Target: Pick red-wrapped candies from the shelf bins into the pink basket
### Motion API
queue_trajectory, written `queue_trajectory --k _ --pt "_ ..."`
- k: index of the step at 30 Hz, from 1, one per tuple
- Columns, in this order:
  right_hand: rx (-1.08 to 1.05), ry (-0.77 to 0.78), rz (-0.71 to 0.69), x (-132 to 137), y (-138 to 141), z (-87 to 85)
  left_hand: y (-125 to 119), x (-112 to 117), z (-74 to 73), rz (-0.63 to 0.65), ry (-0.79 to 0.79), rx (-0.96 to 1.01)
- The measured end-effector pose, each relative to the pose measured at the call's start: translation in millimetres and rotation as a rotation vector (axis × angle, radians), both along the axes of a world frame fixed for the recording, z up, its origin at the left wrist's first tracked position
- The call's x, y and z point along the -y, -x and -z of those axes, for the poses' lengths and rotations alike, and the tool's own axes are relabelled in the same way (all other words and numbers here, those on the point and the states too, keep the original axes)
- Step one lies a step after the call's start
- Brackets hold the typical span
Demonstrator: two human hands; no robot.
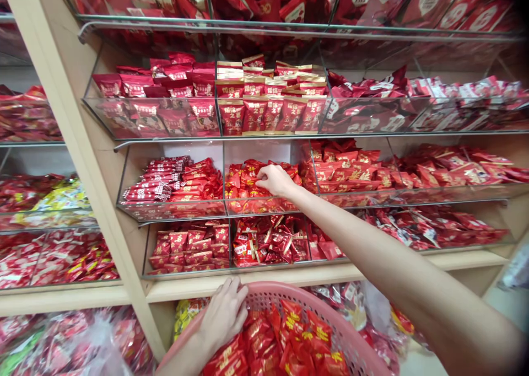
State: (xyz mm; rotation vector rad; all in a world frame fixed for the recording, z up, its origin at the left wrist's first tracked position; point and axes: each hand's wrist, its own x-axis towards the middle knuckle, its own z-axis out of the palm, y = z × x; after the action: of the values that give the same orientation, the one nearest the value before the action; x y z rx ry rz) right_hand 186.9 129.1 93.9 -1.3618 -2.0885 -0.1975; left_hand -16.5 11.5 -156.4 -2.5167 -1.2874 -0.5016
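My right hand (275, 180) reaches into a clear-walled shelf compartment, over a pile of small red packets (243, 191). Its fingers are bent down and closed among them; whatever lies at the fingertips is hidden. Below, a pink perforated plastic basket (347, 332) stands in front of the shelving. My left hand (223, 312) is curled over the basket's left rim, near the wooden shelf edge. Inside the basket lie many glossy red packets (293, 343), some with yellow lettering.
Clear bins of red packets fill the shelves above, such as gold-topped packets (273, 114). A metal rail (289, 28) runs along the upper shelf. A wooden upright (82, 128) stands left. Plastic bags (78, 343) lie under the bottom ledge (285, 274).
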Motion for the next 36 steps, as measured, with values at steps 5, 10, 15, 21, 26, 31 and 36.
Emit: queue_trajectory --k 5,10,15,21,26,31,36 --pt "-0.029 -0.006 -0.005 0.5 -1.7 1.2 0.9 -0.5 0.7 -0.005 -0.024 -0.017" --pt "-0.103 -0.044 0.001 1.7 -3.8 2.5 0.2 0.1 -1.3 0.002 -0.017 -0.017" --pt "-0.158 -0.099 -0.007 10.0 -8.5 -0.8 -2.2 2.2 -6.8 0.001 0.038 0.016" --pt "-0.26 -0.204 -0.099 59.9 -30.3 -8.8 -4.8 4.6 -14.0 0.022 0.084 0.03" --pt "-0.239 -0.073 -0.257 127.4 -43.6 21.3 -6.6 5.1 -17.6 0.027 0.093 0.024" --pt "0.018 0.244 -0.342 184.0 -50.7 92.7 -7.3 5.2 -18.6 0.032 0.118 -0.009" --pt "0.271 0.516 -0.344 218.0 -61.4 157.9 -8.0 5.6 -19.2 0.029 0.128 0.005"
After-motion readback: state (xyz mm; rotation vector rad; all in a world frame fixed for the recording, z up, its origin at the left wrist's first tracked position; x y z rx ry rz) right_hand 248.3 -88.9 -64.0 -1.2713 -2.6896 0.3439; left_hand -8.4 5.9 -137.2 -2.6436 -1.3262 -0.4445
